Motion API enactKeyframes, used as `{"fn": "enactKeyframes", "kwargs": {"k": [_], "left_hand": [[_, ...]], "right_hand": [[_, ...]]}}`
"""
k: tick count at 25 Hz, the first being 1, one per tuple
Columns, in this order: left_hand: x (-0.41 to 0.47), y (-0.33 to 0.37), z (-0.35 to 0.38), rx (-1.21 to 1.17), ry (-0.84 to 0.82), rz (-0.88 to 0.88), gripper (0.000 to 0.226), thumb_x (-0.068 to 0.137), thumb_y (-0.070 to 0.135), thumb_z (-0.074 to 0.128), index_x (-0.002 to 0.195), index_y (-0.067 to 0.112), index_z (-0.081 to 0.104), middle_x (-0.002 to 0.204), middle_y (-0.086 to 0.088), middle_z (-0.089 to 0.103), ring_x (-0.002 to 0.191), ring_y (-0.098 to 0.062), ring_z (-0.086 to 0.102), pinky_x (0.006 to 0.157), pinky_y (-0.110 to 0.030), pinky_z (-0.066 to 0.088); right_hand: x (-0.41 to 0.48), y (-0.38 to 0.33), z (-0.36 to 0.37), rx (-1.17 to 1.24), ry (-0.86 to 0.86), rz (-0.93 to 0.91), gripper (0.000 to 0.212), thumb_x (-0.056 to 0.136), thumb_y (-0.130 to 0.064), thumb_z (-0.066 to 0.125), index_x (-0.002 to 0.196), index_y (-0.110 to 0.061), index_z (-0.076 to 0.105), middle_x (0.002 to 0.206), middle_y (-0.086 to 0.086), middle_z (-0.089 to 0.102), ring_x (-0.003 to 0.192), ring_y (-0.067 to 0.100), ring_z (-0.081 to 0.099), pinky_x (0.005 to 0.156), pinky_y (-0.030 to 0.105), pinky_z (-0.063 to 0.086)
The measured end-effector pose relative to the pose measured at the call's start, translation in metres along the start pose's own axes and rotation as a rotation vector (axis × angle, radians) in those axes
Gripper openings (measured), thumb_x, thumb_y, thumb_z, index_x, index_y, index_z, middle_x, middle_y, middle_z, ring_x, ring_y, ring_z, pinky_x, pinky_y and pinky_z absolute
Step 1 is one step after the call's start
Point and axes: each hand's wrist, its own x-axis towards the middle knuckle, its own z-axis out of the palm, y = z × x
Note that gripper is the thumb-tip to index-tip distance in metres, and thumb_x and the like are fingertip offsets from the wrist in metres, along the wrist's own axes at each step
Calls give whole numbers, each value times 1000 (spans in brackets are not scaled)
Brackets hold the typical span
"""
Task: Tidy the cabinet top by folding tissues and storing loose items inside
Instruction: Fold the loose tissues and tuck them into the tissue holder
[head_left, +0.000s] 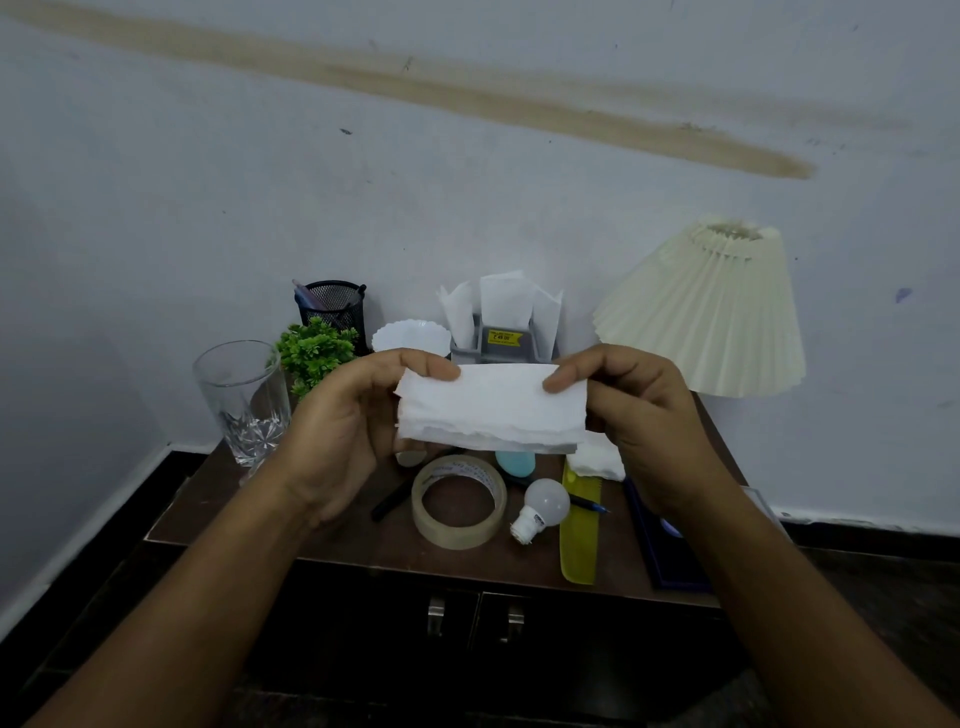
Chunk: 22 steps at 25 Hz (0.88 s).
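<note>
My left hand (358, 421) pinches the left end of a folded tissue (493, 410), thumb on the front and fingers behind. My right hand (634, 410) pinches the right end the same way. The tissue is a flat white strip held level between them in the air, above the middle of the cabinet (363, 540).

Just under it on the cabinet lie a tape roll (458, 503), a bulb (540, 506) on its side, a yellow comb (576, 535) and a pen (589, 504) partly under the bulb. A crumpled wad (597, 462) of white paper sits below my right hand, beside a blue thing (514, 463) I cannot make out.

Behind the tissue stands a grey holder (498, 345) with white sheets standing in it. To its left are a white plate (410, 338), a small plant (314, 353), a black mesh cup (332, 306) and, nearer the left edge, a glass (241, 400). A pleated lampshade (711, 317) stands at the right, against the wall. The cabinet doors below are closed.
</note>
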Motion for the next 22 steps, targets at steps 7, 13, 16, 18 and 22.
{"fn": "enactKeyframes", "kwargs": {"k": [7, 13, 16, 18, 22], "left_hand": [[0, -11, 3, 183, 22, 146, 25, 81, -9, 71, 88, 15, 68, 89, 0, 69, 84, -20, 63, 66, -27, 56], [-3, -17, 10, 272, -118, 126, 54, 88, -17, 60, 132, 14, 59, 103, -12, 76, 91, -24, 72, 78, -34, 60], [1, -16, 11, 172, 56, 102, 52, 92, -9, 59, 136, 17, 56, 101, -9, 78, 90, -23, 74, 73, -33, 61], [3, -14, 11, 45, 160, -2, 38, 94, 13, 63, 131, 16, 61, 104, -6, 77, 92, -20, 73, 74, -36, 63], [-3, -19, 22, -75, 10, -260, 43, 88, 35, 61, 120, 8, 68, 119, -16, 74, 110, -29, 71, 95, -47, 58]], "right_hand": [[5, -1, 4, 16, 63, 209, 31, 92, -35, 58, 115, -14, 63, 105, 9, 77, 94, 26, 73, 84, 46, 56], [-4, 19, 23, -306, -272, 192, 19, 91, -18, 74, 108, -10, 72, 99, 8, 76, 92, 26, 73, 84, 50, 60], [-3, 20, 26, -289, -171, 182, 13, 92, -17, 73, 98, -5, 74, 92, 13, 75, 83, 28, 71, 73, 43, 58], [-3, 20, 28, -186, -87, 203, 11, 93, -15, 71, 98, -6, 75, 90, 9, 77, 81, 26, 72, 69, 38, 58], [-3, 26, 36, -3, -24, 246, 16, 93, -16, 70, 106, -8, 76, 99, 9, 78, 89, 25, 74, 78, 41, 60]]}}
